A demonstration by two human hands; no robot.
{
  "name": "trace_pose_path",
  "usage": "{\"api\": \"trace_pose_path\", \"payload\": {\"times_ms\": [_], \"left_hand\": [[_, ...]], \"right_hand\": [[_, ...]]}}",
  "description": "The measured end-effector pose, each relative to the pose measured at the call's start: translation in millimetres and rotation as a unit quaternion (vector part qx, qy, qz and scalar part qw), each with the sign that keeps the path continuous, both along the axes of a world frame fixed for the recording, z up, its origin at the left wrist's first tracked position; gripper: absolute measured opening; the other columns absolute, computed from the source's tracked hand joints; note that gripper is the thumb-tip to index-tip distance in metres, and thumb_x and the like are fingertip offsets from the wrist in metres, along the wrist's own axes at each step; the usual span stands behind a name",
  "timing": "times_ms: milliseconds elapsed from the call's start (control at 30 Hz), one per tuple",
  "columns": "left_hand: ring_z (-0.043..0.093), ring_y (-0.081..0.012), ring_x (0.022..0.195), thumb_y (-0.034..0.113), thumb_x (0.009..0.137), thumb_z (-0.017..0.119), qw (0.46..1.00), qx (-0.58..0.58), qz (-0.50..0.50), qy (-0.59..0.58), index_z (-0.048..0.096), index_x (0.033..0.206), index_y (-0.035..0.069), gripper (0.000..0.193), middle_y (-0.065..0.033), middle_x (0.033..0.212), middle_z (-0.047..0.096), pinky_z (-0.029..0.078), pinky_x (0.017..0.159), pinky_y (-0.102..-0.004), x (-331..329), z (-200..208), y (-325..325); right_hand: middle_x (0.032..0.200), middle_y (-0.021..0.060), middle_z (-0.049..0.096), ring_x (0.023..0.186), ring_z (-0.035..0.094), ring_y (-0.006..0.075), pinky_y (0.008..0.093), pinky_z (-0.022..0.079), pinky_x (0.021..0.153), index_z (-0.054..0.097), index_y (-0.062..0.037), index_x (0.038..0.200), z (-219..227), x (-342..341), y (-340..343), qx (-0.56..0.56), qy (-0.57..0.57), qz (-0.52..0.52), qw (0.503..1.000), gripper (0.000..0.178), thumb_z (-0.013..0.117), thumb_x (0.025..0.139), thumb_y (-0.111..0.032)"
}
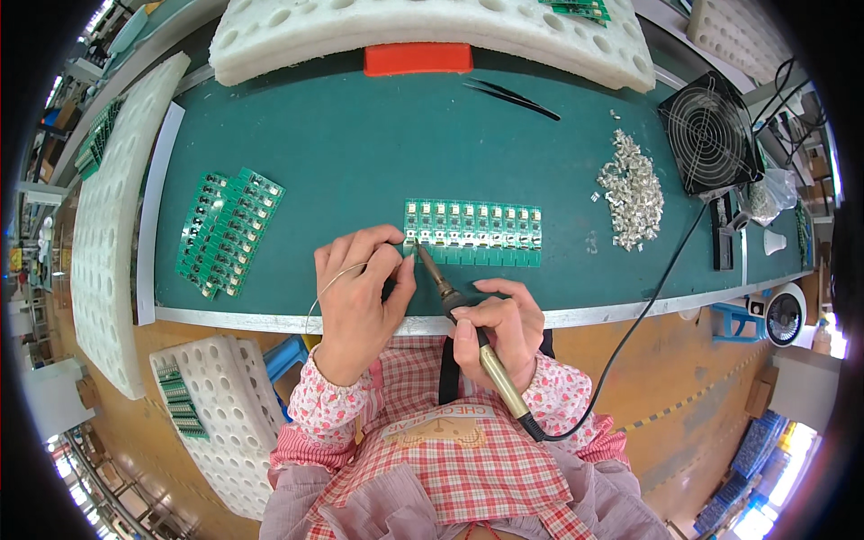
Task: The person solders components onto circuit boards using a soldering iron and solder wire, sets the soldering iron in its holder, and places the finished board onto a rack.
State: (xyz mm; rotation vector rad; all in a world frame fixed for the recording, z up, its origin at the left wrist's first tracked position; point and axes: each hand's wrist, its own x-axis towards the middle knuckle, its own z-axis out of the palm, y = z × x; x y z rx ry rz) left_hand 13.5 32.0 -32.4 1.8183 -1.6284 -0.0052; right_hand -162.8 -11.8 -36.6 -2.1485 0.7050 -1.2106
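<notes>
My right hand (506, 335) grips a soldering iron (500, 374) by its handle like a pen. The iron's tip rests at the left end of a green circuit board panel (486, 232) that lies flat on the mat. My left hand (358, 286) is closed at the same end, its fingers pinched around a thin solder wire (317, 298) that loops out behind the hand. Whether the wire's end touches the tip is too small to tell. Further left, two more circuit board panels (236, 232) overlap on the green mat (360, 144).
A pile of small silvery metal parts (633, 193) lies at the right, beside a black fan (711, 133). Black tweezers (513, 97) and a red tray (418, 59) are at the back. White foam blocks (121, 234) border the left. The iron's black cord (621, 355) runs right.
</notes>
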Motion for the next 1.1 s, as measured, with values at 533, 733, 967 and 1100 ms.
{"api": "trace_pose_path", "payload": {"times_ms": [533,733,967,1100], "left_hand": [[0.058,-0.0255,0.085,0.001,0.084,0.065,0.995,-0.015,0.044,0.085,0.059,0.077,0.004,0.01,-0.0069,0.1,0.066,0.044,0.078,-0.0363,3.6,-2.2,11.3],[0.059,-0.0274,0.087,0.0,0.08,0.066,0.998,-0.036,-0.028,0.04,0.059,0.076,0.005,0.01,-0.0077,0.098,0.066,0.044,0.079,-0.0369,-6.5,9.3,6.5],[0.059,-0.0262,0.084,0.012,0.079,0.074,0.989,-0.026,-0.149,-0.001,0.062,0.082,0.007,0.013,-0.0057,0.092,0.065,0.037,0.084,-0.0412,-26.0,22.1,15.3],[0.057,-0.0257,0.078,0.015,0.08,0.076,0.992,-0.009,-0.124,-0.029,0.06,0.079,0.007,0.018,-0.0042,0.082,0.063,0.035,0.084,-0.0423,-20.3,29.5,14.8]], "right_hand": [[0.066,0.0033,0.065,0.058,0.064,0.0193,0.0426,0.057,0.079,0.057,-0.005,0.096,-5.0,-29.2,8.5,0.001,-0.056,0.041,0.998,0.018,0.066,0.081,0.0],[0.078,0.0046,0.06,0.074,0.061,0.025,0.0401,0.052,0.078,0.071,-0.0102,0.109,13.6,-42.2,-9.9,-0.044,0.057,-0.099,0.993,0.031,0.073,0.078,-0.006],[0.084,0.0052,0.048,0.082,0.055,0.0262,0.0397,0.046,0.084,0.067,-0.0154,0.105,2.4,-32.2,-20.4,-0.078,0.085,0.025,0.993,0.027,0.076,0.08,-0.022],[0.085,0.0066,0.049,0.082,0.057,0.0268,0.0405,0.047,0.082,0.066,-0.0141,0.102,-0.9,-44.3,-25.1,-0.085,0.073,0.038,0.993,0.025,0.076,0.079,-0.018]]}}
